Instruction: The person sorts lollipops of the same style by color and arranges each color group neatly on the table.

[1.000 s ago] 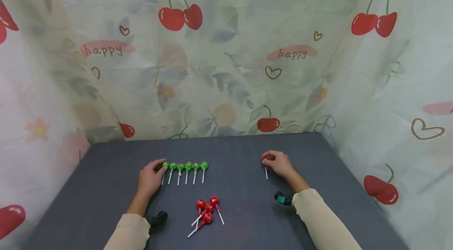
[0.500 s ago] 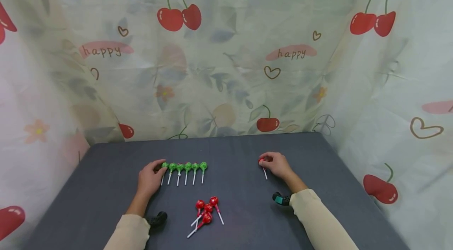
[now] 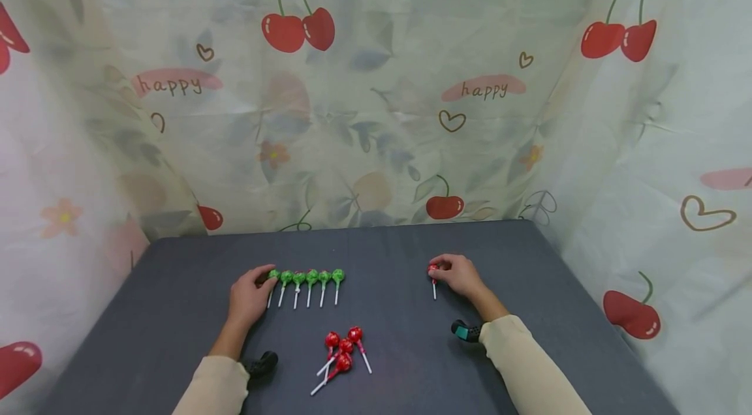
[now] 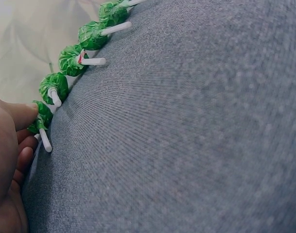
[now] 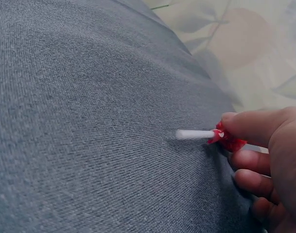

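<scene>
Both hands are nearly closed: the left hand (image 3: 249,294) pinches the 9 o'clock end lollipop (image 4: 42,116) of the green row by its wrapped head, and the right hand (image 3: 462,275) pinches a red lollipop (image 3: 433,267) between thumb and fingertips, the other fingers loosely bent. Seen from the head camera, the six green lollipops (image 3: 312,276) run side by side along a 9-to-3 o'clock line on the dark surface (image 3: 388,317), at 11 o'clock from a loose pile of four red lollipops (image 3: 345,346); the held red one is at about 2 o'clock from that pile. Judging by this, the green row looks finished, while the red ones seem barely begun, with one placed apart and four left heaped. The held red lollipop's long axis runs 12 to 6 o'clock, head away, white stick toward 6; whether it rests on the surface is unclear. The green sticks point between 6 and 7, whereas in the pile one points to 5 and others slant toward 7 or 8.
</scene>
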Available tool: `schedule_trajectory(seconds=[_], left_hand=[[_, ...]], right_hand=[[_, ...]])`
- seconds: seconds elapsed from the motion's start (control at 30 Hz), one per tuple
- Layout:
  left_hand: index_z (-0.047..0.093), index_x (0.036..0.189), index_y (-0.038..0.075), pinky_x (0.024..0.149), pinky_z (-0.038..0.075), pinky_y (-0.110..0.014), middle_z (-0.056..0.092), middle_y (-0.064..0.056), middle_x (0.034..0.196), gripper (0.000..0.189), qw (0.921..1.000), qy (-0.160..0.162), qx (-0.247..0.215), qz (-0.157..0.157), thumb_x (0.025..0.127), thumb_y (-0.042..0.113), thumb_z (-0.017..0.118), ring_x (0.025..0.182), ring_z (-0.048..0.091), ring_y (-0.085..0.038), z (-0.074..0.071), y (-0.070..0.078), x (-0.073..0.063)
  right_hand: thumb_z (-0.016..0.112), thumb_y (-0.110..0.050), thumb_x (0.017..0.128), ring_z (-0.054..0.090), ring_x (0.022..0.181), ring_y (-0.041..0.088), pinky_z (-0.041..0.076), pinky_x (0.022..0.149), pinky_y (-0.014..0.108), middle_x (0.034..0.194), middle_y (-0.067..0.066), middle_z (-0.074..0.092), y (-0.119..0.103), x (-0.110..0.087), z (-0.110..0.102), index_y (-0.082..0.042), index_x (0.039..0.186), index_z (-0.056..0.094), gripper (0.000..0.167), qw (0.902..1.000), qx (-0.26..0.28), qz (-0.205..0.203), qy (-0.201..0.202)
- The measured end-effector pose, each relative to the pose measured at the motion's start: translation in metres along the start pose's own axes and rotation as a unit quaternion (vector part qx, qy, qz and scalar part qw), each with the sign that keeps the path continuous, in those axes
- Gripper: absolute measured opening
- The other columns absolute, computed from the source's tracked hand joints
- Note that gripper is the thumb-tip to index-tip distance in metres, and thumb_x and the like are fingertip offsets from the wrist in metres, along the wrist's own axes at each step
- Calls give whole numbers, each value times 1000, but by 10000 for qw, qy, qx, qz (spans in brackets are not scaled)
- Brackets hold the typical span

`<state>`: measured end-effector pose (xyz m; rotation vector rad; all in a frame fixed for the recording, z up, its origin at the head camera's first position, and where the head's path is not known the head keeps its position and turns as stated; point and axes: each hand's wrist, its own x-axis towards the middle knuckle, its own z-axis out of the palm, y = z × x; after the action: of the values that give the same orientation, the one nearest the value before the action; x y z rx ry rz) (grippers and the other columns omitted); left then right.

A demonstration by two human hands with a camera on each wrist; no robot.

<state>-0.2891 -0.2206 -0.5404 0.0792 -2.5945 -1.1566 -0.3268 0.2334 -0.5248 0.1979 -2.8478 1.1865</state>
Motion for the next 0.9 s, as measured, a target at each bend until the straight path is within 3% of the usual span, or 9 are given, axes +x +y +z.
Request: schedule_trajectory(seconds=[0.23,0.9], left_hand=[[64,126,7,85,44,-50,64,-17,112,31,10000,-22,20,-24,97,17,62,99,58,-32,-1,2,0],[65,125,6,84,44,-50,65,-17,110,31,10000,11,9,31,96,15,63,98,58,-32,-1,1,0]], right_hand=[[77,-19,85,54,70,15,42,66,32,78,-3,63,-4,-1,2,-9,102,74,20,9999,17,-159,-34],[77,-22,84,52,75,16,41,69,32,84,-3,59,-5,-4,7,-13,108,74,26,9994,-323,-121,47]])
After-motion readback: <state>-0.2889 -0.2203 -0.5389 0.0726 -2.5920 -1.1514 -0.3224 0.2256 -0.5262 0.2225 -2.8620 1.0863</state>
